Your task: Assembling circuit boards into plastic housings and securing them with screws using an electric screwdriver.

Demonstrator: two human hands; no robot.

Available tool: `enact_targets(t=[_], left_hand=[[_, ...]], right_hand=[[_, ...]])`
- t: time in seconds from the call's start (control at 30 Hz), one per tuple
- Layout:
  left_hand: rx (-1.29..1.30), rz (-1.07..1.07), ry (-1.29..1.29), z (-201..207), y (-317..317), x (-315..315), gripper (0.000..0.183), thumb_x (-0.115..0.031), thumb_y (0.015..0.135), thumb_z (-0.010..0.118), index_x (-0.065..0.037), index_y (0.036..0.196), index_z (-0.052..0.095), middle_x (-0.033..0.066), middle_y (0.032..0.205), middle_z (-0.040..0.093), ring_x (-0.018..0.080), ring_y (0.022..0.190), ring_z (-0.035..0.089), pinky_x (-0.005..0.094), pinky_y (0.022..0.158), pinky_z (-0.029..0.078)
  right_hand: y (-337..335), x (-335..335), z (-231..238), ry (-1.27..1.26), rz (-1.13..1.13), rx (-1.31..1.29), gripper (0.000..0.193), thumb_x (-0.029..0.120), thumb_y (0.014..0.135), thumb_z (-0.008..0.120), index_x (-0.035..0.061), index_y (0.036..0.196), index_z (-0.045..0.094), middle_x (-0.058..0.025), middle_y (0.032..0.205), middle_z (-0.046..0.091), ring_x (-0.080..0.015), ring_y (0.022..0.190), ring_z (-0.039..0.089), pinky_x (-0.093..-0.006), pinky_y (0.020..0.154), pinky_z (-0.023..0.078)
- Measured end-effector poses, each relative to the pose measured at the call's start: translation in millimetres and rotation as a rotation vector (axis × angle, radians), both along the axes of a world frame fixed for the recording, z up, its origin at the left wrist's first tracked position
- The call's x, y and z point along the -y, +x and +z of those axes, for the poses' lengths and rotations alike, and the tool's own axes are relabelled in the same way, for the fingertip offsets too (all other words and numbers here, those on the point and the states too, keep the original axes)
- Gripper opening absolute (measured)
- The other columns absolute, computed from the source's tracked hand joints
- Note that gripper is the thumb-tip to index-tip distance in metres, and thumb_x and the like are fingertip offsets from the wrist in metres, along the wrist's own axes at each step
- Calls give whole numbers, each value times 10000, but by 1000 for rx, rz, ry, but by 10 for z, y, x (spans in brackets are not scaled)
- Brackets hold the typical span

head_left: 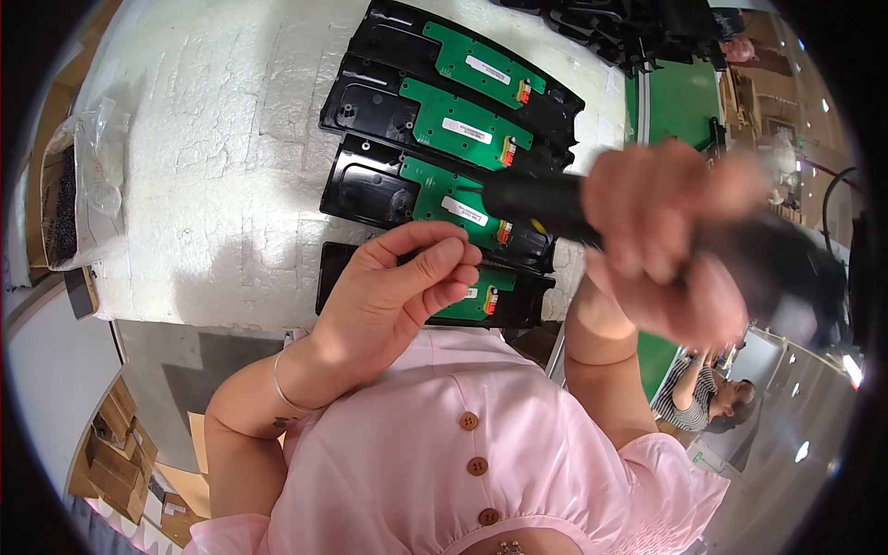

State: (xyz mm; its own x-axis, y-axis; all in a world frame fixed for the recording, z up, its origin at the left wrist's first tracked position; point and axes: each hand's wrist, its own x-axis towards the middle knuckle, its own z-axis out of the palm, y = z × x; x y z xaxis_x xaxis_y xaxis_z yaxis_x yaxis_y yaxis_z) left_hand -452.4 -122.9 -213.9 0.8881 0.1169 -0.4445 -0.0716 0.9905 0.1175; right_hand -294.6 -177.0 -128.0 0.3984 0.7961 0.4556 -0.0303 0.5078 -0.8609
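My right hand [661,240], smeared by motion, is wrapped round a black power screwdriver [536,199]. Its thin bit points left, over a green circuit board [430,190] with a white label. This board lies in a black plastic housing [365,190], the second nearest in a column of several alike. Just in front of that board, my left hand [402,287] is closed in a pinch, thumb against fingertips. Whatever it may hold is too small or hidden. The hand partly covers the nearest housing [527,305] and its board. Each board carries a small connector with red and yellow wires at its right end.
The housings lie on a white, foam-like work surface [222,176]. At its left edge stands a plastic-lined box [79,199] of small dark parts. Black parts [629,28] are piled at the far right, beside a green surface [684,102]. Another person [698,393] sits at the right.
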Motion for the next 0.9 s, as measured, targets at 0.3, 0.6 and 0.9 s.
enact_targets(t=[0.3,0.6,0.9], left_hand=[[45,57,-57,-48,6,5,151,-160,850,543,-32,926,566,47,822,586,100,725,560,215,669,475],[194,20,-72,13,48,97,317,-281,877,489,-11,1040,519,90,984,552,144,897,535,262,812,430],[96,-225,-77,43,-53,56,308,-160,926,340,65,1111,443,216,1070,531,295,970,552,331,871,437]], right_hand=[[-166,207,339,151,137,-2,266,63,609,724,119,703,482,32,518,536,-49,430,515,-145,481,468],[-31,82,241,62,306,148,282,114,693,664,120,840,424,54,574,540,-26,499,525,-152,507,430],[-149,-305,-228,-151,-33,37,309,127,651,427,34,945,429,-17,591,416,-126,482,389,-301,518,341]])
